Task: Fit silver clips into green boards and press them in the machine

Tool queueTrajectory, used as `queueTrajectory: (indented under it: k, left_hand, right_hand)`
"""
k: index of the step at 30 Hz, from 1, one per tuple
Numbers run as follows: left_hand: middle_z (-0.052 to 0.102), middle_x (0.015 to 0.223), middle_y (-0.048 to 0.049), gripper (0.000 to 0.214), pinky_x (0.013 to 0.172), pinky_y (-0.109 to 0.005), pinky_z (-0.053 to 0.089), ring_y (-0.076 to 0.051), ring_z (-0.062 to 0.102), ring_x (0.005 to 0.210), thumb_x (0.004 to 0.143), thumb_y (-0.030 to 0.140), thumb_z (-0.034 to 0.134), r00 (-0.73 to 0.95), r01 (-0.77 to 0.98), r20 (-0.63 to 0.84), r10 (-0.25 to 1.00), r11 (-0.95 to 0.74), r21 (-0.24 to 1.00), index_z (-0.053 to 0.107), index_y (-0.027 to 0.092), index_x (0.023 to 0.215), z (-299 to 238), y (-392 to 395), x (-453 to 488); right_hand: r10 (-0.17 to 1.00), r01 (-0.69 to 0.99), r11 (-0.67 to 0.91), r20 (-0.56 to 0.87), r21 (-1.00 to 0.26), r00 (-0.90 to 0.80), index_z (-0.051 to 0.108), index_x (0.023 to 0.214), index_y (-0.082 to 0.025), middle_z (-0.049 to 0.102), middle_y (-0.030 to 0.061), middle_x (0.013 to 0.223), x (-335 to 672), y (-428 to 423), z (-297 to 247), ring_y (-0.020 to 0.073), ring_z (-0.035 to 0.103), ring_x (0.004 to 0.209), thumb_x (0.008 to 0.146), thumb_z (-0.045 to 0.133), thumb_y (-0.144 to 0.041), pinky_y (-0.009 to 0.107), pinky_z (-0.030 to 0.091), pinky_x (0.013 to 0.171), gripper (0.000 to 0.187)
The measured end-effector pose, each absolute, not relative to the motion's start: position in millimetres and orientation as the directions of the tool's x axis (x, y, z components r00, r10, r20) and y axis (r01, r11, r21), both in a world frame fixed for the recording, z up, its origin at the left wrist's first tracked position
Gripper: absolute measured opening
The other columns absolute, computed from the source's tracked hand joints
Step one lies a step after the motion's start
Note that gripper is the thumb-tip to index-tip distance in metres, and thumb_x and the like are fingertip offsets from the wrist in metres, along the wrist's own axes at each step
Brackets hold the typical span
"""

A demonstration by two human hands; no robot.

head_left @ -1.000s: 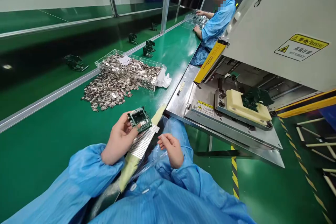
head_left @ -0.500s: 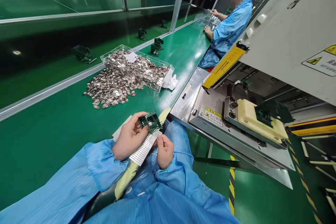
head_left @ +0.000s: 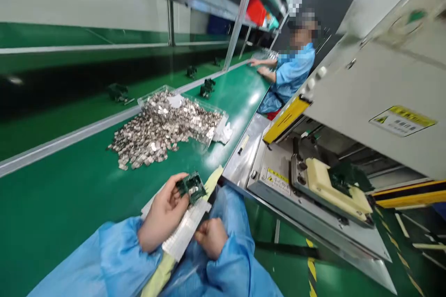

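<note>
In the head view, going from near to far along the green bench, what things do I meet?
Circuit board, pile of metal pieces, clear plastic tray, black holder, co-worker.

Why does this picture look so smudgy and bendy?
In the head view, everything is smeared: the warning label is too blurry to read, and the green circuit board in the left hand has soft edges. The whole scene looks tilted, its long edges slanting and curving, and light makes a pale glare on the green workbench.
</note>
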State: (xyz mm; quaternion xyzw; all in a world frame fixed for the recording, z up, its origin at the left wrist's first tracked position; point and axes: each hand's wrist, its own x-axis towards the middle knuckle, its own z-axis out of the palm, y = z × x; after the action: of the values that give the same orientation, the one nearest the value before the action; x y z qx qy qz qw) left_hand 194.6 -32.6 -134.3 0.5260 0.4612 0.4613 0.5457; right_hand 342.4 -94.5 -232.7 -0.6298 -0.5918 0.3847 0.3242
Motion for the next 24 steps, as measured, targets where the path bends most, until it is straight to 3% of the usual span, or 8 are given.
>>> queueTrajectory:
  k: [4,7,10,14,19,24]
  left_hand:
    - [0.066,0.097,-0.0076,0.048,0.073,-0.03,0.056,-0.019,0.066,0.084,0.076,0.041,0.065,0.167,-0.167,-0.047,0.985,0.076,0.983,0.045,0.019,0.114,-139,-30,194]
    - [0.065,0.102,-0.008,0.051,0.066,-0.028,0.056,-0.019,0.066,0.084,0.077,0.045,0.064,0.184,-0.234,-0.073,0.98,0.116,0.965,0.041,0.02,0.116,-142,-29,193]
    - [0.062,0.105,-0.0077,0.048,0.07,-0.028,0.056,-0.019,0.065,0.091,0.081,0.041,0.061,0.211,-0.255,-0.071,0.975,0.125,0.959,0.039,0.021,0.118,-143,-31,192]
    - [0.06,0.097,-0.0046,0.041,0.073,-0.027,0.054,-0.016,0.063,0.088,0.085,0.032,0.056,0.227,-0.206,0.005,0.974,0.043,0.978,0.039,0.021,0.121,-145,-34,190]
    - [0.059,0.095,-0.0039,0.037,0.074,-0.024,0.052,-0.016,0.061,0.092,0.088,0.027,0.053,0.236,-0.143,0.055,0.97,-0.021,0.989,0.041,0.02,0.122,-145,-36,189]
    - [0.059,0.114,-0.0083,0.037,0.08,-0.027,0.054,-0.018,0.06,0.105,0.088,0.026,0.05,0.267,-0.152,0.071,0.961,-0.031,0.988,0.041,0.021,0.124,-146,-38,188]
  right_hand:
    - [0.987,0.52,-0.1,-0.153,-0.848,-0.059,0.068,0.052,-0.022,0.06,-0.0004,0.049,357,-95,-199,0.0141,0.053,0.045,0.076,0.062,-0.016,0.025,0.033,0.045,0.025]
    - [0.998,0.443,0.02,-0.008,-0.897,-0.061,0.075,0.073,-0.024,0.068,0.0029,0.067,371,-93,-166,0.0179,0.061,0.062,0.084,0.06,-0.027,0.027,0.043,0.057,0.019]
    - [0.986,0.321,0.111,0.145,-0.941,0.084,0.076,0.079,-0.025,0.067,0.0043,0.075,375,-86,-140,0.0197,0.061,0.072,0.08,0.067,-0.033,0.031,0.047,0.067,0.013]
    - [0.945,0.216,0.141,0.196,-0.966,0.263,0.075,0.071,-0.024,0.061,0.0044,0.082,358,-73,-127,0.0189,0.057,0.077,0.072,0.074,-0.028,0.03,0.047,0.066,0.005]
    - [0.945,0.156,0.155,0.192,-0.976,0.263,0.071,0.073,-0.022,0.059,0.0079,0.104,334,-63,-127,0.0213,0.056,0.094,0.073,0.071,-0.024,0.032,0.047,0.075,0.002]
    - [0.934,0.219,0.18,0.237,-0.959,0.267,0.07,0.077,-0.021,0.057,0.0094,0.113,321,-56,-127,0.0241,0.052,0.107,0.077,0.067,-0.026,0.04,0.042,0.092,0.005]
